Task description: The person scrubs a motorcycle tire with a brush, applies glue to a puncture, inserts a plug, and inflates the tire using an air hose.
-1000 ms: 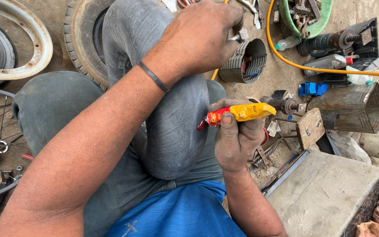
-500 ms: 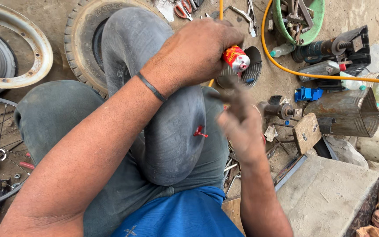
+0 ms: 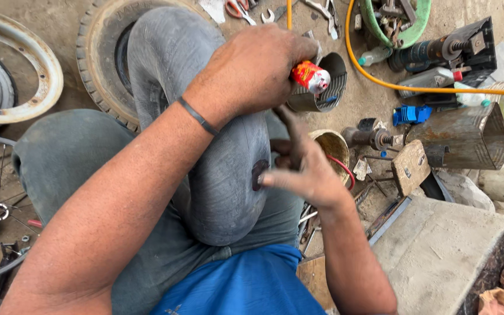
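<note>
On dirt ground full of tools, the left hand (image 3: pixel 252 73) grips a glue tube (image 3: pixel 309 76); the right hand (image 3: pixel 304 169), fingers open, rubs the rubber tube (image 3: pixel 228 175) draped over the knee.

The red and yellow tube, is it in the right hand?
No, the left hand grips the red and yellow tube above the grey inner tube, while the right hand holds nothing.

Left hand (image 3: pixel 252 70) gripping red tube (image 3: pixel 309 76)
</note>
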`<action>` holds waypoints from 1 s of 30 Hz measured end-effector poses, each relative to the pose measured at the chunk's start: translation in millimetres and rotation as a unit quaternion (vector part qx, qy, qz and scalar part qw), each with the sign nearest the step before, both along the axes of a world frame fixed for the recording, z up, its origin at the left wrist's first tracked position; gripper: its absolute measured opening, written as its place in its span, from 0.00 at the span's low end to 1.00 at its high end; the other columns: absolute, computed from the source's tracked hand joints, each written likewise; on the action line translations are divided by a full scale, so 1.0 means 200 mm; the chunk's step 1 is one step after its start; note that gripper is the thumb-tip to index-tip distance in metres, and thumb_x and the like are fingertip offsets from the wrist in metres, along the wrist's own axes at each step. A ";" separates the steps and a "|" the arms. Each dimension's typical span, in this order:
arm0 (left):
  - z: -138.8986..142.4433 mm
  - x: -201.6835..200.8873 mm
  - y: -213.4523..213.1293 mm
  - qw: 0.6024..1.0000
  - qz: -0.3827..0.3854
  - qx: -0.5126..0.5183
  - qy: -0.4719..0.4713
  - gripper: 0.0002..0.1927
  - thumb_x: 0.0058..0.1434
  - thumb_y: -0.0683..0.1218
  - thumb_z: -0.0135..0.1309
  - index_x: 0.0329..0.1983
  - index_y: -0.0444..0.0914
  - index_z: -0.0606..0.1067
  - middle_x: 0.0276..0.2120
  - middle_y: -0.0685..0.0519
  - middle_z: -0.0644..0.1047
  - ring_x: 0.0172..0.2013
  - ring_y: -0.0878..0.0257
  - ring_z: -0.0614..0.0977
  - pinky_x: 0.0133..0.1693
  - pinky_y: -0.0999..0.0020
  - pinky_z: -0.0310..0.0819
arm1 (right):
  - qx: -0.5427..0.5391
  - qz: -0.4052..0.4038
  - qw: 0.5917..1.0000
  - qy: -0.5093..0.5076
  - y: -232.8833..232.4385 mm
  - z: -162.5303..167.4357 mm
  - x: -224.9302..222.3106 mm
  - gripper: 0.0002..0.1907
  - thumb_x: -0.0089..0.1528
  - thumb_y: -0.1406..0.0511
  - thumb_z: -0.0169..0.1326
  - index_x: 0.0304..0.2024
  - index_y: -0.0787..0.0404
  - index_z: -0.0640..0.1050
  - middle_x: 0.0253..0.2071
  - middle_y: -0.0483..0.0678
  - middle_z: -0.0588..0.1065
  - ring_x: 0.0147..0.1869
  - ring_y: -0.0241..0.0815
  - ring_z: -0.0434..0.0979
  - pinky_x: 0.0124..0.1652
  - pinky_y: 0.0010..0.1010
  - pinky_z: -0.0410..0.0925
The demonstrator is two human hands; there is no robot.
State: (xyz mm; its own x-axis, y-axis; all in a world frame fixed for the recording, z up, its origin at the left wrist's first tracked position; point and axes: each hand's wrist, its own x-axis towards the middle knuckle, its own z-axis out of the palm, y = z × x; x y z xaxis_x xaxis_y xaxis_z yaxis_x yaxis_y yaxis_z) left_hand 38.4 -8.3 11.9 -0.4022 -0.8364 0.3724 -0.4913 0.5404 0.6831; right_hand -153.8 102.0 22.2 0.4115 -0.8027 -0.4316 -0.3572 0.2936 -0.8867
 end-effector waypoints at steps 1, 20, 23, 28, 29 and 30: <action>0.00 0.00 0.00 1.000 0.000 0.013 -0.005 0.10 0.50 0.42 0.60 0.38 0.42 0.80 0.30 0.43 0.81 0.36 0.41 0.82 0.36 0.44 0.75 | -0.026 -0.003 1.000 -0.001 -0.01 -0.01 -0.01 0.64 0.49 0.67 0.71 0.80 0.63 0.48 0.70 0.65 0.67 0.60 0.47 0.77 0.47 0.31 0.72; 0.01 0.00 -0.01 0.999 0.012 -0.039 -0.006 0.10 0.53 0.43 0.59 0.40 0.43 0.81 0.30 0.43 0.81 0.35 0.41 0.82 0.37 0.42 0.74 | -0.002 0.036 0.999 0.010 -0.07 -0.02 0.00 0.74 0.43 0.63 0.77 0.81 0.61 0.44 0.67 0.63 0.71 0.53 0.45 0.75 0.45 0.36 0.70; 0.00 -0.01 -0.01 0.999 0.003 -0.002 -0.043 0.09 0.53 0.43 0.58 0.38 0.43 0.81 0.30 0.43 0.81 0.35 0.41 0.82 0.36 0.43 0.74 | -0.233 0.105 0.965 0.056 -0.08 -0.04 -0.02 0.66 0.49 0.70 0.78 0.79 0.61 0.48 0.70 0.64 0.67 0.63 0.49 0.71 0.59 0.39 0.69; -0.01 -0.01 -0.01 0.999 0.014 -0.033 -0.024 0.11 0.51 0.42 0.59 0.39 0.41 0.80 0.29 0.42 0.80 0.35 0.40 0.82 0.36 0.44 0.74 | -0.115 0.065 0.989 0.068 -0.06 -0.05 -0.01 0.72 0.42 0.61 0.78 0.78 0.64 0.47 0.64 0.66 0.68 0.62 0.48 0.71 0.54 0.37 0.70; -0.01 -0.01 -0.01 0.999 0.009 -0.041 -0.009 0.12 0.51 0.42 0.59 0.40 0.40 0.80 0.29 0.42 0.80 0.35 0.40 0.82 0.36 0.44 0.74 | -0.195 0.077 0.972 0.104 -0.06 -0.05 0.00 0.72 0.42 0.60 0.79 0.76 0.67 0.47 0.69 0.67 0.62 0.68 0.52 0.66 0.59 0.40 0.68; -0.01 -0.02 0.00 0.999 0.008 -0.030 -0.019 0.11 0.50 0.42 0.59 0.38 0.40 0.80 0.29 0.42 0.80 0.35 0.40 0.82 0.36 0.43 0.74 | -0.267 0.085 0.950 0.141 -0.06 -0.05 0.00 0.72 0.42 0.60 0.81 0.75 0.70 0.48 0.74 0.68 0.56 0.75 0.56 0.62 0.63 0.43 0.67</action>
